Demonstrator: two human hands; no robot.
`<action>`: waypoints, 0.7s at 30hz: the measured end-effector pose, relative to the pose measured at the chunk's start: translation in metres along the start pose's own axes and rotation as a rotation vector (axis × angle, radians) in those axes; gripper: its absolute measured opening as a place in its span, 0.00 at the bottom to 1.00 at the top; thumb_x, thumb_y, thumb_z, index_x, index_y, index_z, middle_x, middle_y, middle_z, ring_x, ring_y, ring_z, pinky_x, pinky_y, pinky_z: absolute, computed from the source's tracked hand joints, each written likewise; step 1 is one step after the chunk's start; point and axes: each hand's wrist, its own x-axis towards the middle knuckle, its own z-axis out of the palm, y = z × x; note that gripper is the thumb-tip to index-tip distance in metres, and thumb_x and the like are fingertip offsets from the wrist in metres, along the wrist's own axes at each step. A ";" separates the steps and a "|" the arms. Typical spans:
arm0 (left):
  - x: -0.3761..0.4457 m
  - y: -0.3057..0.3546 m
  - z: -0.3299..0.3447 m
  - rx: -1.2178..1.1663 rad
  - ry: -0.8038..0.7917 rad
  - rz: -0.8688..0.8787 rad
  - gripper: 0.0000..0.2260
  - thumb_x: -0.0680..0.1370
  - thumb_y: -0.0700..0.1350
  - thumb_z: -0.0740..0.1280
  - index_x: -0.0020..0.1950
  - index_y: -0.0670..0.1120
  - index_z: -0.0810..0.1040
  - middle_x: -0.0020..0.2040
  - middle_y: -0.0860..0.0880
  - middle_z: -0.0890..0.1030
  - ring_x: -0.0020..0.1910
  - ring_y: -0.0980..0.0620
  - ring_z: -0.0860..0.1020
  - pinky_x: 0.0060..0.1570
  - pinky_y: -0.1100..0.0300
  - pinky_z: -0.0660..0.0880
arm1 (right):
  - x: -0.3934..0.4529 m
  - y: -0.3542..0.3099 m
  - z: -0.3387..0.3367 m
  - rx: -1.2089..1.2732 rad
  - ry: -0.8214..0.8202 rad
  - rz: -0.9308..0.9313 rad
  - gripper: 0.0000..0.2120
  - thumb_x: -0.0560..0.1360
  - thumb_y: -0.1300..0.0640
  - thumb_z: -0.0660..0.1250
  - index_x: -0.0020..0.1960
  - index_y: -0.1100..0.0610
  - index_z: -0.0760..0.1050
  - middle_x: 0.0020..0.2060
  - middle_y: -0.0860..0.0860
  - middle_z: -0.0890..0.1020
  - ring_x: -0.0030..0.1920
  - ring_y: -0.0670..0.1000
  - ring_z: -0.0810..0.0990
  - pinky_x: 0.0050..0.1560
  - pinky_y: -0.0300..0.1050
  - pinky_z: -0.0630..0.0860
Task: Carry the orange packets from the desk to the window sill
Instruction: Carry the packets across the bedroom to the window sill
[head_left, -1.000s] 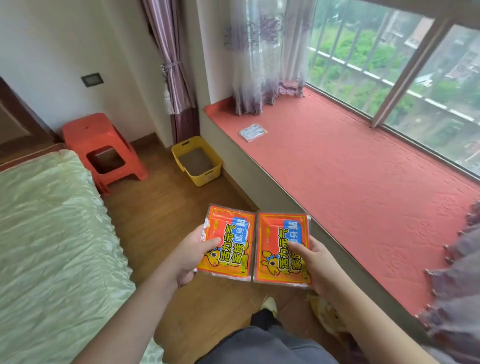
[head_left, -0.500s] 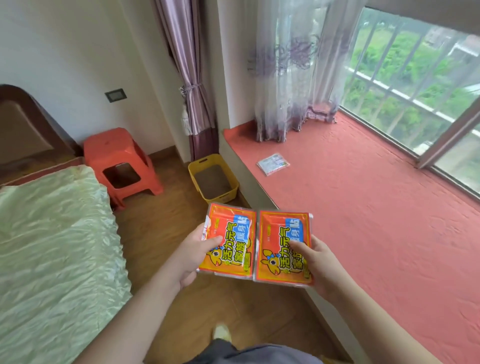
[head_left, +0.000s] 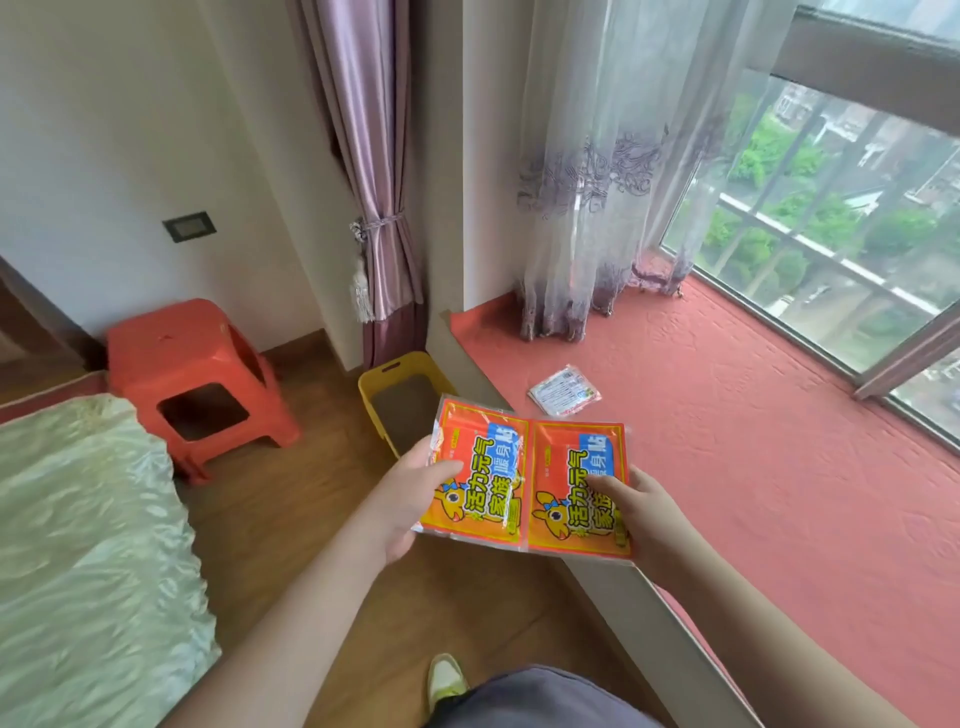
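Observation:
Two orange packets with yellow lettering and a blue patch are held side by side in front of me. My left hand (head_left: 410, 499) grips the left orange packet (head_left: 480, 467) by its left edge, thumb on top. My right hand (head_left: 641, 506) grips the right orange packet (head_left: 574, 483) at its lower right corner. Both packets hover over the near edge of the window sill (head_left: 753, 467), which is covered in red textured fabric. A pale packet (head_left: 563, 389) lies flat on the sill a little beyond them.
A yellow bin (head_left: 405, 405) stands on the wood floor against the sill's side. An orange plastic stool (head_left: 195, 374) is left of it, a bed with a pale green cover (head_left: 88, 545) at far left. Sheer and purple curtains (head_left: 597, 208) hang at the sill's far end.
I have come closer to the sill and the view has turned left and up. Both packets stay in my hands and now reach over the sill's edge, nearer the pale packet.

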 end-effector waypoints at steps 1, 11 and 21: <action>0.007 0.008 -0.005 0.010 -0.011 0.002 0.10 0.80 0.41 0.63 0.57 0.53 0.79 0.51 0.46 0.87 0.50 0.45 0.85 0.47 0.49 0.82 | 0.006 -0.004 0.005 0.006 0.004 -0.005 0.07 0.78 0.61 0.66 0.56 0.55 0.78 0.43 0.57 0.89 0.39 0.58 0.88 0.34 0.51 0.84; 0.081 0.054 -0.024 0.023 -0.051 -0.043 0.09 0.81 0.44 0.62 0.56 0.54 0.79 0.49 0.47 0.88 0.48 0.46 0.86 0.42 0.53 0.82 | 0.064 -0.034 0.029 0.058 0.073 -0.005 0.07 0.78 0.61 0.66 0.56 0.56 0.77 0.43 0.57 0.89 0.41 0.59 0.88 0.36 0.51 0.84; 0.189 0.090 -0.006 0.122 -0.035 -0.084 0.09 0.81 0.44 0.62 0.58 0.53 0.79 0.49 0.47 0.88 0.48 0.45 0.86 0.46 0.49 0.82 | 0.163 -0.063 0.024 0.145 0.078 0.024 0.08 0.78 0.62 0.66 0.57 0.57 0.77 0.44 0.58 0.89 0.41 0.58 0.88 0.36 0.51 0.84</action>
